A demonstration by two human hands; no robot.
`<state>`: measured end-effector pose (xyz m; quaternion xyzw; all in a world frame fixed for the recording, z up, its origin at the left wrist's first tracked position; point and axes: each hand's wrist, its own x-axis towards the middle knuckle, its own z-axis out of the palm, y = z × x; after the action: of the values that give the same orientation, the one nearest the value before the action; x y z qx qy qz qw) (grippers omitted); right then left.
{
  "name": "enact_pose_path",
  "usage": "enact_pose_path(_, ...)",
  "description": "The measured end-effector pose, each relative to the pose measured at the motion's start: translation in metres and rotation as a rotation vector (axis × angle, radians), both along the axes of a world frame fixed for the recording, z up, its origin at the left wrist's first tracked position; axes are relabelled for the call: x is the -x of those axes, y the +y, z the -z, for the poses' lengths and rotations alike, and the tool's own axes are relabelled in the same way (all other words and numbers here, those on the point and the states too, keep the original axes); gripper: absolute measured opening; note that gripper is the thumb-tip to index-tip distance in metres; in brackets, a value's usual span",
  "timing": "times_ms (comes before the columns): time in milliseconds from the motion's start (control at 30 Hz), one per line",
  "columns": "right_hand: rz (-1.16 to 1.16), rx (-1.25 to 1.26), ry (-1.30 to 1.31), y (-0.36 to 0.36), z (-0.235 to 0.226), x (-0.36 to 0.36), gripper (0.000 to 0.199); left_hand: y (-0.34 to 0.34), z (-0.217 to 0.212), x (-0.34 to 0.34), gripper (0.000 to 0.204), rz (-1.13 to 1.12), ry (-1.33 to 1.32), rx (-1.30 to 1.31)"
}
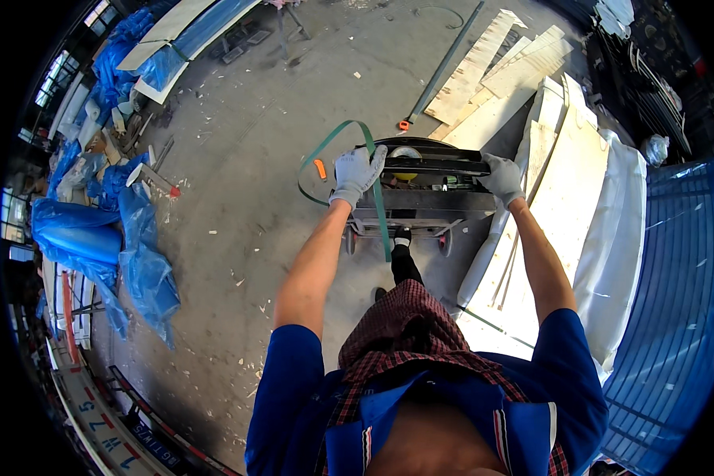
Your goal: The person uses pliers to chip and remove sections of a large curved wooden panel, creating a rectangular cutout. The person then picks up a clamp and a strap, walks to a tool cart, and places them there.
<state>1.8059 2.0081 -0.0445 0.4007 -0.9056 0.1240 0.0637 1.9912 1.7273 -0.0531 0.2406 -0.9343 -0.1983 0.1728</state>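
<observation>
In front of me stands a black wheeled cart [420, 203] with an open tray on top. My left hand [357, 173], in a pale grey glove, is closed on its left upper edge. At the right end, my gloved right hand [502, 179] is wrapped round the cart's upper bar; some fingertips are hidden. A green strap [305, 163] loops out from the cart beside my left hand, and one end hangs in front. Inside the tray lie a yellow-centred roll [405, 163] and small items too cluttered to name.
An orange-handled tool [320, 169] lies on the concrete floor left of the cart. Beyond it are an orange tape measure [404, 125] and a long dark bar [446, 63]. Pale boards [565, 159] are stacked at right. Blue plastic sheeting [79, 234] lies in heaps at left.
</observation>
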Motion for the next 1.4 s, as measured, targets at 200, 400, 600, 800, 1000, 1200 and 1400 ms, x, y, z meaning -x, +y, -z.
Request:
enact_pose_path(200, -0.037, 0.061, -0.042, -0.002, 0.0, -0.004, 0.023, -0.005, 0.006, -0.001, 0.05, 0.027, 0.097, -0.048)
enact_pose_path(400, -0.074, 0.097, -0.106, 0.025, 0.003, -0.039, 0.017, 0.012, 0.01, -0.028, 0.042, 0.081, 0.201, -0.065)
enact_pose_path(600, -0.122, 0.085, -0.069, 0.044, 0.008, -0.075, 0.017, 0.032, 0.002, -0.07, 0.035, 0.101, 0.282, -0.08)
enact_pose_path(800, -0.229, 0.048, -0.126, 0.084, 0.015, -0.112, 0.023, 0.082, 0.001, -0.126, 0.026, 0.157, 0.314, -0.149)
enact_pose_path(1000, -0.335, 0.066, -0.069, 0.091, 0.021, -0.071, 0.028, 0.127, -0.003, -0.133, 0.028, 0.165, 0.026, -0.364)
enact_pose_path(1200, -0.52, 0.025, -0.071, 0.038, 0.006, 0.019, 0.018, 0.131, 0.001, -0.093, 0.026, 0.081, 0.205, -0.409)
enact_pose_path(1400, -0.759, 0.058, -0.093, -0.037, 0.004, 0.089, 0.021, 0.134, 0.005, -0.062, 0.019, -0.175, 0.265, -0.399)
